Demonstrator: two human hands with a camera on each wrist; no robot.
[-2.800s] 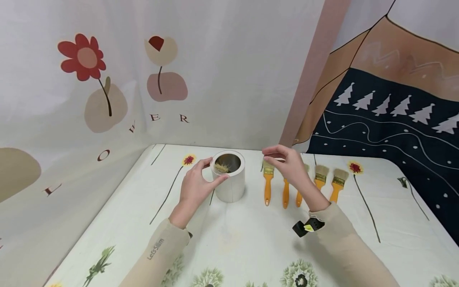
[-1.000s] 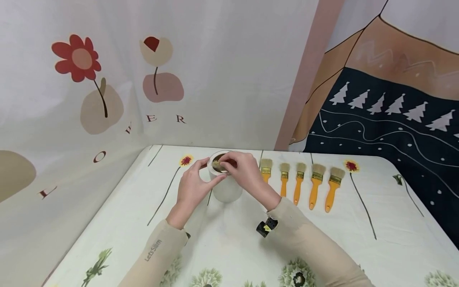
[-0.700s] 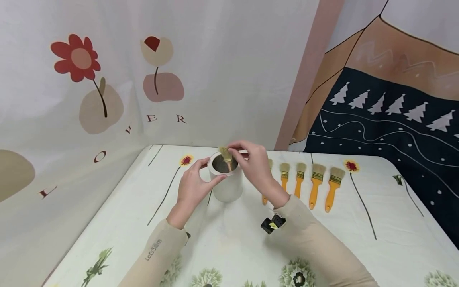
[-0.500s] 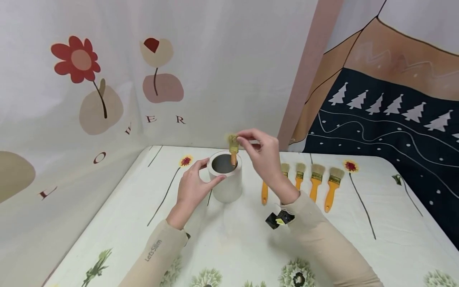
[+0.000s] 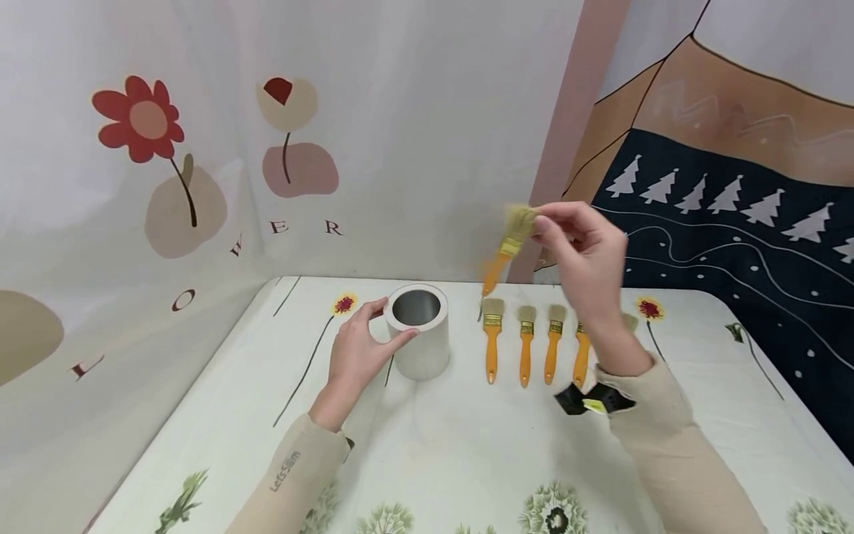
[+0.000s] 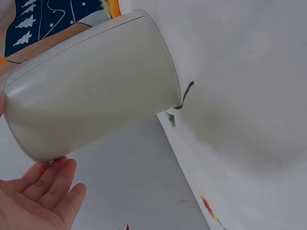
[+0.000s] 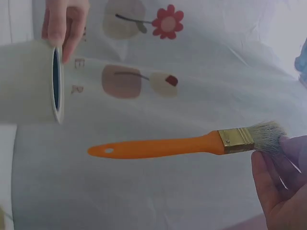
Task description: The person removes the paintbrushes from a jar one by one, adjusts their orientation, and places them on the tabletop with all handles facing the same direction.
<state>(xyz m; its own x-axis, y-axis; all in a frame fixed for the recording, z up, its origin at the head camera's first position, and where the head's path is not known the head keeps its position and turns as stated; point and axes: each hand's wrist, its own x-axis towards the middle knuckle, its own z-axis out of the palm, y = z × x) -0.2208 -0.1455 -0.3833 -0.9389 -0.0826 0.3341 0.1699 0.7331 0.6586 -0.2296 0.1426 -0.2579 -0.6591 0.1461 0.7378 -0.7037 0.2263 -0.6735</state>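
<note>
By its bristles, a paintbrush (image 5: 514,237) with an orange handle hangs from my right hand (image 5: 587,259), pinched between thumb and fingers. Its handle slants down to the left, in the air above the back of the table. The right wrist view shows the whole paintbrush (image 7: 168,146), gold ferrule included. My left hand (image 5: 363,348) steadies a white cylindrical canister (image 5: 423,352), thumb on the near rim and fingers at the left side. The canister's dark inside shows no brush. In the left wrist view, fingertips touch the rim of the canister (image 6: 91,86).
Several orange-handled paintbrushes (image 5: 491,341) lie in a row right of the canister, bristles pointing away; my right wrist partly hides the rightmost. A flower-printed white cloth (image 5: 467,452) covers the table. Printed curtains (image 5: 414,148) rise behind its back edge.
The paintbrush stood inside the canister earlier. My right hand reached in, pinched its bristles, drew it up and out, and carried it right over the row. My left hand stayed on the canister.
</note>
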